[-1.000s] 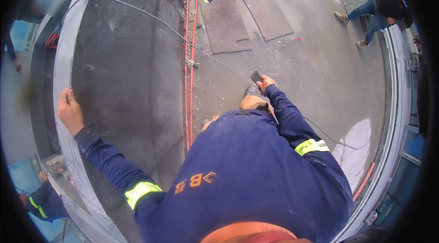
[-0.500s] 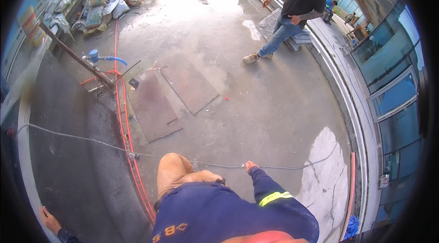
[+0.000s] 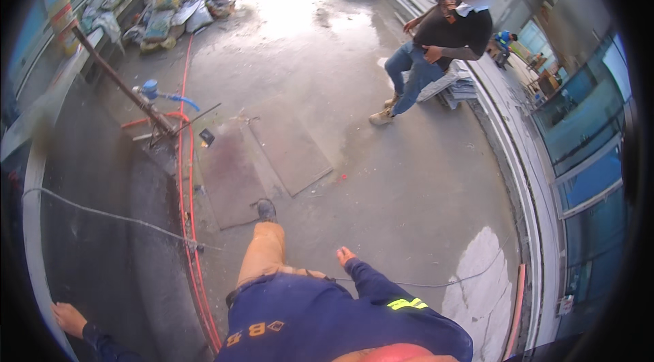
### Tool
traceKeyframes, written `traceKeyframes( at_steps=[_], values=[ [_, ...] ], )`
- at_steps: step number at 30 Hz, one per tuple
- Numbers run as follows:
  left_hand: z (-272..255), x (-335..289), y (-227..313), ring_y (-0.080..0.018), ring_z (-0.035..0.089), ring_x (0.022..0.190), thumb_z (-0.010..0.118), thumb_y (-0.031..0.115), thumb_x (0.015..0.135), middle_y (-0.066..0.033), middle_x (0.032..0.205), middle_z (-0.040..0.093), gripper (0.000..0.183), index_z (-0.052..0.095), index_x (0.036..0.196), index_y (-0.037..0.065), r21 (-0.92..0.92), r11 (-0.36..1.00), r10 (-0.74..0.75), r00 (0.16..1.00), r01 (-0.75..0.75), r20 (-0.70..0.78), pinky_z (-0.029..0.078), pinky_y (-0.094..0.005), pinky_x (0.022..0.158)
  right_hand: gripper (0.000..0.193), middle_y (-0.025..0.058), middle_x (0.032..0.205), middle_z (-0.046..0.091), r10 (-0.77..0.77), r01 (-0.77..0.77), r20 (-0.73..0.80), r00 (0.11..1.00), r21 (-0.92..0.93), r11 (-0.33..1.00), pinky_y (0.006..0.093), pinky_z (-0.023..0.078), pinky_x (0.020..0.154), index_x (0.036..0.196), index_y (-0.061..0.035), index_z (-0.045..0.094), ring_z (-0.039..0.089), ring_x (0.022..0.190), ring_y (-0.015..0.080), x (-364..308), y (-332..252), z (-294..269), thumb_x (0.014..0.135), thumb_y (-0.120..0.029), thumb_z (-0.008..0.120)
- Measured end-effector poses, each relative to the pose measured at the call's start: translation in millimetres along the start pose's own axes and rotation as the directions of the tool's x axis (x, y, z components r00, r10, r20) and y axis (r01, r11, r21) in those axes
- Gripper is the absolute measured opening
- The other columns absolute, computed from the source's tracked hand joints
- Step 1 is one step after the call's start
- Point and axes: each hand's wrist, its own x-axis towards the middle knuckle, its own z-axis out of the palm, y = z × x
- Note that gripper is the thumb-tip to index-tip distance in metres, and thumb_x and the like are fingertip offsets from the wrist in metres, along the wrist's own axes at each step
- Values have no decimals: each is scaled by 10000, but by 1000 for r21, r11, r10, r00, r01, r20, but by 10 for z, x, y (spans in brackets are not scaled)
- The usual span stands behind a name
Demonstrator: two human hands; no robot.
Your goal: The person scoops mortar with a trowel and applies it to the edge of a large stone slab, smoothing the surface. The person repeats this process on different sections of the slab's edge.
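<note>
1. Pale ledge (image 3: 33, 226) ran far left, left hand (image 3: 68, 319) upon it, fingers loose!
2. Right hand (image 3: 346, 255) showed, its grip impossible to tell.
3. Walking, seemingly; next stride called for sure footing.

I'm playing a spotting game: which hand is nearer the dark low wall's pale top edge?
Left. The left hand is right at the pale top edge. The right hand is far off to its right, past the orange pipes, above the floor.
</note>
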Motion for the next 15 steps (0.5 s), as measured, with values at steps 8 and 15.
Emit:
traceKeyframes(
  at_steps=[8, 15],
  values=[
    [-248, 144, 177, -335, 626, 982, 549, 149, 820, -175, 1056, 671, 318, 642, 1080, -9, 112, 984, -114, 968, 141, -222, 486, -425, 883, 592, 177, 1039, 669, 22, -36, 93, 995, 154, 987, 366, 537, 461, 1429, -160, 407, 645, 548, 254, 1145, -1772, -1004, 952, -510, 428],
    [-117, 96, 282, -313, 580, 1081, 538, 203, 808, -130, 1143, 635, 401, 609, 1174, 56, 428, 822, -377, 923, 375, -85, 435, -427, 969, 524, 216, 1037, 670, -413, 410, -12, 911, -109, 906, 445, 543, 726, 1373, -205, 469, 667, 833, 362, 2591, -3224, -970, 922, -469, 505]
  ],
)
